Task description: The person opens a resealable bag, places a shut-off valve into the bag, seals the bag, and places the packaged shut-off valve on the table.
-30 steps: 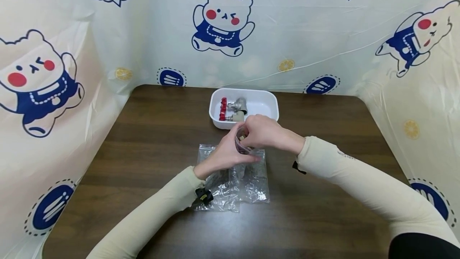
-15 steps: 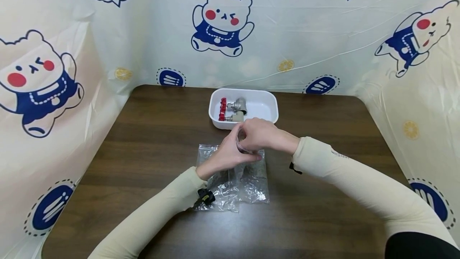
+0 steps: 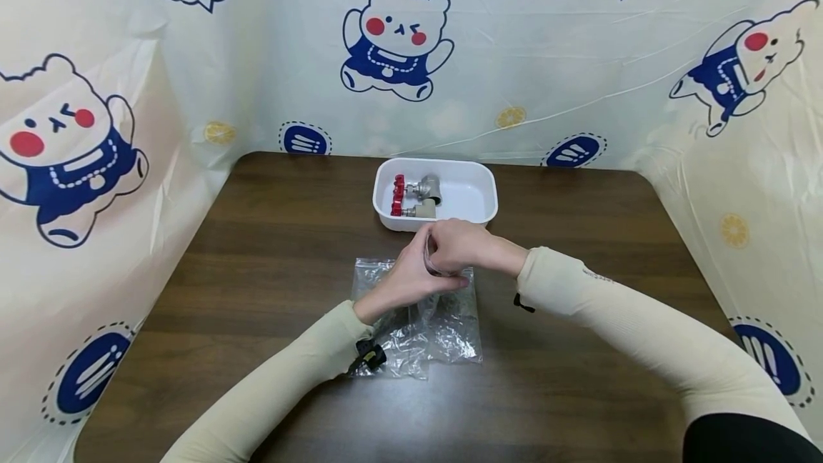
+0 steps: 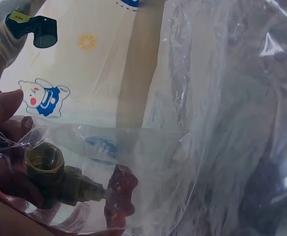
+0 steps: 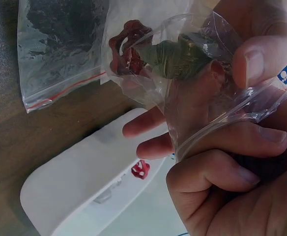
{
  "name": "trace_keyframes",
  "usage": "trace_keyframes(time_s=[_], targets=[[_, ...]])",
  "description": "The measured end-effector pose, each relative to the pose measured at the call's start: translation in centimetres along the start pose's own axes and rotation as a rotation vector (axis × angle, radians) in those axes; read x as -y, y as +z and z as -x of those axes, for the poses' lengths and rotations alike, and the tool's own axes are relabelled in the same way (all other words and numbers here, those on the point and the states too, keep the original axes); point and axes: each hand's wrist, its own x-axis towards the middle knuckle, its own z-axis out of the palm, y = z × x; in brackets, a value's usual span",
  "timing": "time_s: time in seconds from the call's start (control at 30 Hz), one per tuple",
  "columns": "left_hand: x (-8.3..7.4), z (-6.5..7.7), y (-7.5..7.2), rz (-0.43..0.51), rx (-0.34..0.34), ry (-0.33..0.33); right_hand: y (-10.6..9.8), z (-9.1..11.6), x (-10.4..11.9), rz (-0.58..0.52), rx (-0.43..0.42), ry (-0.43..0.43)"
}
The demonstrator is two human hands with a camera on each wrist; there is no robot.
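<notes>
A small clear zip bag (image 5: 192,128) hangs between my hands, just in front of the white tray. Inside it lies a brass valve (image 4: 52,182) with a threaded opening and a red handwheel (image 4: 120,191). My left hand (image 3: 411,270) grips the bag, thumb on the near side and fingers on the far side, its mouth held round. My right hand (image 3: 459,245) is at that mouth with fingers curled at the bag's rim, pinching it; its thumb is hidden. In the right wrist view the valve sits deeper in the bag, apart from the right fingers.
Two more valves with red handwheels (image 3: 398,195) lie at the left in the white tray (image 3: 476,195) at the table's back. Flat clear zip bags (image 3: 411,349) lie beneath my hands on the brown wooden table (image 3: 270,249). A printed curtain (image 3: 514,41) encloses the table.
My right hand has moved slightly down and left, nearer the bag's mouth. The bit of valve visible there a second ago is now covered. The left hand stays nearly still.
</notes>
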Motion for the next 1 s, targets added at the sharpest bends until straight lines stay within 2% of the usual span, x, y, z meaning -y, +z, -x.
trace_keyframes(time_s=[0.03, 0.13, 0.37, 0.5, 1.0], targets=[[0.1, 0.0, 0.0, 0.002, -0.001, -0.002, 0.7, -0.8, -0.8, 0.011, -0.013, -0.016], [0.3, 0.0, 0.1, 0.003, -0.005, -0.009, 0.7, -0.9, -0.6, 0.039, -0.01, -0.022], [0.3, 0.0, 0.0, -0.013, -0.009, -0.022, -2.2, 3.1, 3.4, -0.011, 0.006, -0.029], [0.3, 0.1, 0.0, -0.023, -0.013, -0.021, -2.7, 4.2, 4.4, -0.001, -0.011, -0.027], [0.7, 0.0, 0.0, -0.054, -0.02, -0.028, -2.1, 3.9, 4.2, -0.022, -0.031, -0.041]])
